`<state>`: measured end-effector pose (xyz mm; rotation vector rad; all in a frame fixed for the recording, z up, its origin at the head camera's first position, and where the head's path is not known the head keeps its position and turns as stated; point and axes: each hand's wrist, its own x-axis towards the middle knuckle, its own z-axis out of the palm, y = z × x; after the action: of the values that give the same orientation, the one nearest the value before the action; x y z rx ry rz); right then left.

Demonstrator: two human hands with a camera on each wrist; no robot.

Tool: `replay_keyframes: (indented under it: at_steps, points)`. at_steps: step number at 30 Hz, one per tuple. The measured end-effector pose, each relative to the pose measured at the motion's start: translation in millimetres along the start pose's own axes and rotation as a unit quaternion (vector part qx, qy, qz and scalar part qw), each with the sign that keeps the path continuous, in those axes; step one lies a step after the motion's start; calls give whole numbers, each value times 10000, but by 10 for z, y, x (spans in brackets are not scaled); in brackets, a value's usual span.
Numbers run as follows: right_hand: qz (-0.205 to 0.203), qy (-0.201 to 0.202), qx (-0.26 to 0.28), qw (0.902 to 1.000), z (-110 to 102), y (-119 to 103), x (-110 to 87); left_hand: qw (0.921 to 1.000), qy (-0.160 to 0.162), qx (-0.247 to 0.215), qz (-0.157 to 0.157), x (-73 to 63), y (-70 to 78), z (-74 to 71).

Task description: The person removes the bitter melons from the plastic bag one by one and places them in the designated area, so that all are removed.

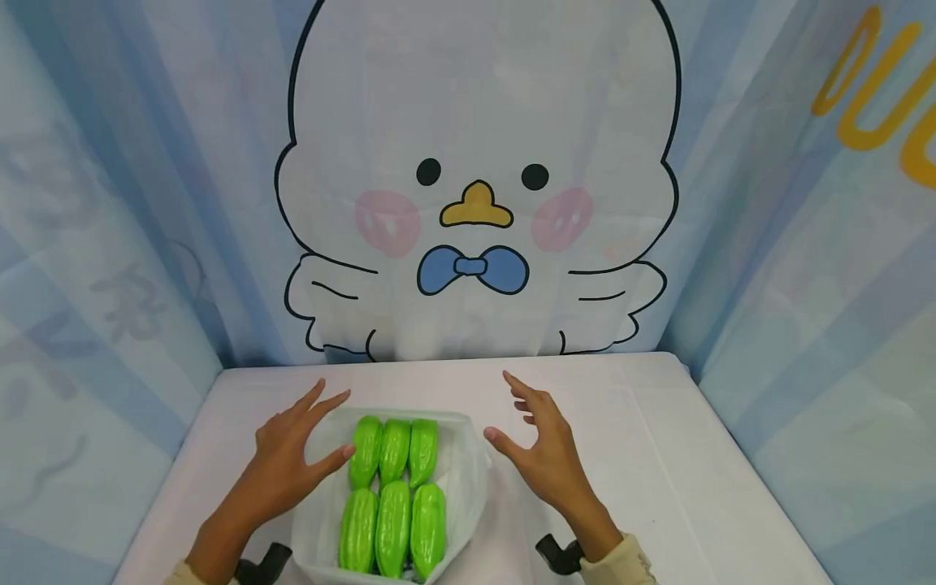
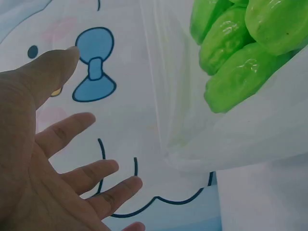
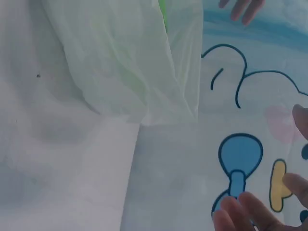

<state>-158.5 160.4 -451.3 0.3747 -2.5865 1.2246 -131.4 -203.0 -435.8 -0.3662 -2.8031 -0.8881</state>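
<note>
Several glossy, bright green, long ridged vegetables lie in two rows inside a tray-shaped holder lined with translucent white plastic. Over the holder's left side hovers my left hand, its fingers spread and its thumb overlapping the edge of one green piece in the head view. My right hand is held up just past the holder's right side, thumb apart from the fingers. Both palms face inward and hold nothing. The left wrist view shows the spread left fingers beside the plastic's outer wall.
A white-covered table carries the holder near its front edge. Behind it hangs a fabric backdrop printed with a cartoon bird, and pale blue curtains close in both sides. Black wrist mounts sit at both wrists.
</note>
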Motion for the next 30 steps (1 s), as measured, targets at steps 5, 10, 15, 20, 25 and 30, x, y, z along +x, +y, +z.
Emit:
replay_keyframes:
  at_steps: [5, 10, 15, 20, 25, 30]
  points:
    - [-26, -385, 597, 9975, 134, -83, -27, 9978, -317, -540, -200, -100, -158, 4]
    - [-142, -823, 1007, 9914, 255, -173, -27, 9924, -707, -885, -479, -193, -294, 10]
    - [-244, -1240, 1198, 9847, 364, -234, -18, 9843, -1016, -1288, -646, -244, -410, 35]
    - [-222, -1742, 1073, 9786, 475, -255, -2, 9712, -1400, -1723, -866, -264, -516, 70]
    - [-208, -2208, 927, 9707, 574, -235, 45, 9587, -1713, -2054, -970, -271, -606, 111]
    - [-158, -2522, 683, 9651, 683, -186, 124, 9490, -1877, -2327, -1004, -269, -647, 147]
